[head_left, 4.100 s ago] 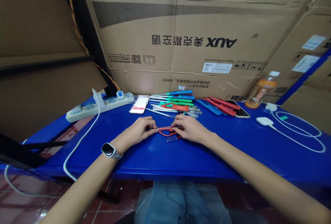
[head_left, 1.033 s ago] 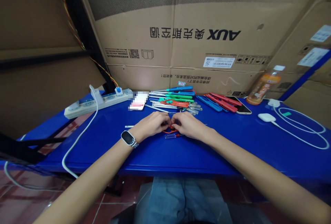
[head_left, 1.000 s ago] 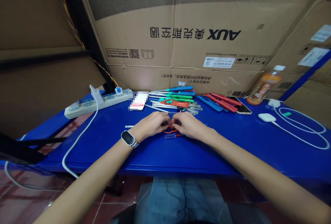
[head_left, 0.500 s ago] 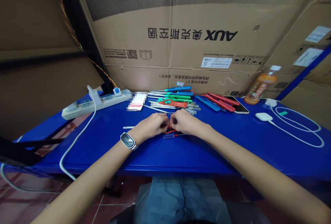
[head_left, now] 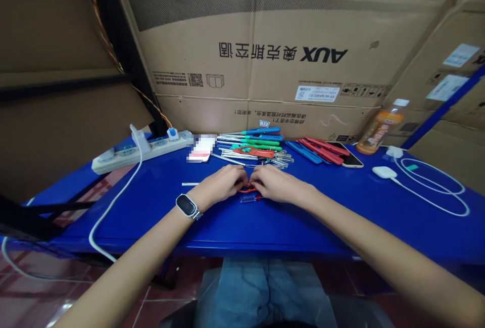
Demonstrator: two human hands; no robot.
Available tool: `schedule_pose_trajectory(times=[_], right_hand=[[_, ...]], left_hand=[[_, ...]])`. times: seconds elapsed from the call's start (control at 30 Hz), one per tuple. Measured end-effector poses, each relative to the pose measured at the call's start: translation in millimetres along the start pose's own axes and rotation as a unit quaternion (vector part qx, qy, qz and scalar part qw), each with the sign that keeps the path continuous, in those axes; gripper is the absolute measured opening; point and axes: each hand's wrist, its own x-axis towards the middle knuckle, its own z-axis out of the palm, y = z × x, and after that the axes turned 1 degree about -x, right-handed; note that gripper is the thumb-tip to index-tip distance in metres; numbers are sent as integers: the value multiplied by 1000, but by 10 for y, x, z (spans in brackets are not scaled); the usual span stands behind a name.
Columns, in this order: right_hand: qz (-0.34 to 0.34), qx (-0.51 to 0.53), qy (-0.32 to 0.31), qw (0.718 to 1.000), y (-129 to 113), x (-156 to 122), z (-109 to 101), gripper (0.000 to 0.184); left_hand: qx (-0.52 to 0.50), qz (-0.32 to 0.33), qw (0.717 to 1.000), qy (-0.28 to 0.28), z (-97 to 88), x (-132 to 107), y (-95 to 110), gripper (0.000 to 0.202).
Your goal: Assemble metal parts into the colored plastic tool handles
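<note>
Close together over the table, my left hand [head_left: 228,180] and my right hand [head_left: 273,181] are both pinched, with fingertips nearly meeting. Between them shows a thin, curved orange-red piece [head_left: 248,190]; the fingers cover most of it, so its kind is unclear. A small screwdriver [head_left: 250,198] with a translucent blue handle and red collar lies just below my fingertips, its shaft partly under my right hand. A silver rod [head_left: 189,184] pokes out left of my left hand. Behind the hands lies a pile of screwdrivers [head_left: 261,136] with blue and green handles, plus an orange-handled tool [head_left: 261,152].
Red and blue handled tools [head_left: 322,150] lie beside a phone [head_left: 352,158] at the right. Further right are an orange drink bottle [head_left: 380,128] and a white charger with cable [head_left: 384,172]. A power strip [head_left: 151,148] sits at the left; a cardboard box [head_left: 280,19] stands behind.
Both hands stay nearly in place around the orange-red piece, with only slight finger shifts. The right hand now covers more of the small screwdriver's shaft. The camera view has shifted a little.
</note>
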Motion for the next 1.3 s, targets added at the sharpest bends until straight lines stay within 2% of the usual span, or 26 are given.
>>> schedule_pose_trajectory(times=[0.17,0.3,0.4,0.63,0.9,1.0,1.1,1.2,1.3], right_hand=[[19,25,2,1000,-9,16,8,18],[52,91,12,994,50,147,4,17],[86,159,-18,983,107,252,-15,16],[95,257,-65,959,219,275,-20,12],[92,247,-89,961,245,301,16,18],[80,237,-77,965,235,282,31,19],[69,221,-50,972,228,244,61,16],[62,204,-33,977,229,205,97,13],[73,186,-25,980,221,171,106,12]], left_hand=[[19,7,1000,2,-12,-24,29,13],[36,23,999,0,-40,-37,69,16],[44,24,999,-2,-50,-39,86,18],[52,24,998,2,-35,-36,77,17],[34,14,999,0,-22,-18,67,16],[-31,10,999,2,-84,-22,7,14],[-133,-28,991,17,-193,-71,-101,13],[-169,-69,983,-6,-279,-138,-193,15],[-160,-72,984,-36,-294,-169,-225,17]])
